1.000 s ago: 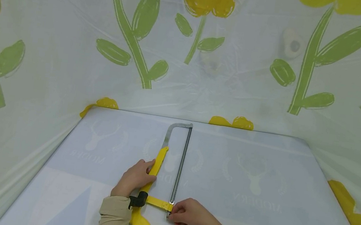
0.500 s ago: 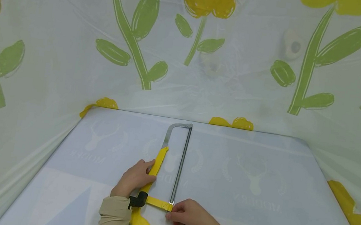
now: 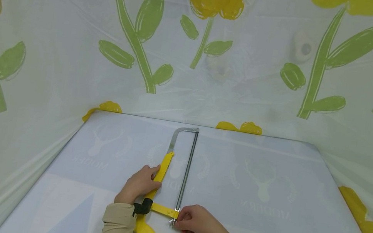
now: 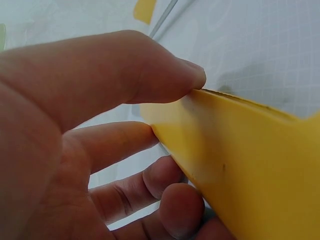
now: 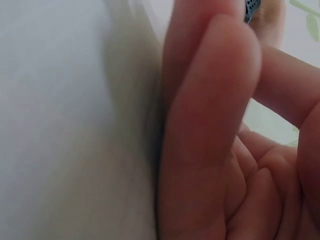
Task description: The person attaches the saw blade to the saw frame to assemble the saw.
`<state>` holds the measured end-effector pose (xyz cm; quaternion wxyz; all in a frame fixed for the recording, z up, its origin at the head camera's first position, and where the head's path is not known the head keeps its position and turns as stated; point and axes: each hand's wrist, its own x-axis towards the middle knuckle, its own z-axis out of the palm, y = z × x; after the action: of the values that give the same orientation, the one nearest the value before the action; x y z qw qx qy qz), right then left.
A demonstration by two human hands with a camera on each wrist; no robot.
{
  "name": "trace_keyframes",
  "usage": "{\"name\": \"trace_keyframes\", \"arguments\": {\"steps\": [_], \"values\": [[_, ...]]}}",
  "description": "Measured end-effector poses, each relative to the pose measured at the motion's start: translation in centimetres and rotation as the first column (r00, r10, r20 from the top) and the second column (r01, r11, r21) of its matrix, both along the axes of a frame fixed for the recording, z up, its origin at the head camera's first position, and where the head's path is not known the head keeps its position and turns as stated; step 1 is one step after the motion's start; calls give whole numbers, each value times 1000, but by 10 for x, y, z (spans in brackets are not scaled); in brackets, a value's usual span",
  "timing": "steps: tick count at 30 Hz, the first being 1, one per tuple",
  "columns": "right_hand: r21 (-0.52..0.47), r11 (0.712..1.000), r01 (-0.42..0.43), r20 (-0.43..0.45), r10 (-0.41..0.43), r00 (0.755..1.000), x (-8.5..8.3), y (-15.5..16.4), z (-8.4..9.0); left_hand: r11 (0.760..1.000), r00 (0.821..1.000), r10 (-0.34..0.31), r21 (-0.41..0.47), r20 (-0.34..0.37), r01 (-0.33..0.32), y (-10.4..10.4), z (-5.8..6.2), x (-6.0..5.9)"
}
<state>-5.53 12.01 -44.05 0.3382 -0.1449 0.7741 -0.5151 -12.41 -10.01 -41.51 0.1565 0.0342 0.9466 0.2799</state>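
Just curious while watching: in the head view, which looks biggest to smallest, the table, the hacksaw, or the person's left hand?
1. Table, by far the largest.
2. Hacksaw, spanning from near the far edge to the sleeves.
3. Left hand, which grips the saw's yellow frame.

Both forearms enter from the lower edge, in beige sleeves, each wrist with a dark strap. Left hand [image 3: 138, 185] lies forward of the right, palm down, thumb on top and fingers [image 4: 150, 192] curled under what it grips; the left wrist view shows thumb tip pressing from above, fingertips bent beneath. Right hand [image 3: 196, 221] sits lower and to the right, knuckles up, thumb and forefinger pinched together at its left side. Right wrist view: fingers [image 5: 210, 125] bunched close, bent toward the palm.
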Motion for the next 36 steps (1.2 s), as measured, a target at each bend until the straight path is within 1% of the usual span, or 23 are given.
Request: {"name": "trace_keyframes", "arguments": {"steps": [4, 8, 11, 15, 22, 31, 36], "values": [[-17, 1000, 12, 7, -12, 1000, 0, 1, 0, 1000, 1000, 2, -3, 2, -2, 0, -1, -1], [-2, 1000, 14, 8, -14, 1000, 1, 0, 0, 1000, 1000, 1, -3, 4, -1, 0, -2, -1], [9, 1000, 3, 9, -3, 1000, 2, -1, 0, 1000, 1000, 1, -1, 5, -1, 0, -2, 0], [-2, 1000, -15, 9, 15, 1000, 3, -1, 1, 1000, 1000, 3, -2, 6, -3, 0, -3, 1], [-10, 999, -35, -16, 34, 999, 4, 1, 2, 1000, 1000, 7, -4, -2, -7, 2, -3, 3], [1, 999, -35, -16, 35, 999, 9, -6, 3, 1000, 1000, -14, -2, -5, 14, -6, -4, 6], [-19, 1000, -13, -26, 12, 1000, 13, -9, 2, 999, 999, -35, -18, -15, 35, -9, -4, 8]]}}
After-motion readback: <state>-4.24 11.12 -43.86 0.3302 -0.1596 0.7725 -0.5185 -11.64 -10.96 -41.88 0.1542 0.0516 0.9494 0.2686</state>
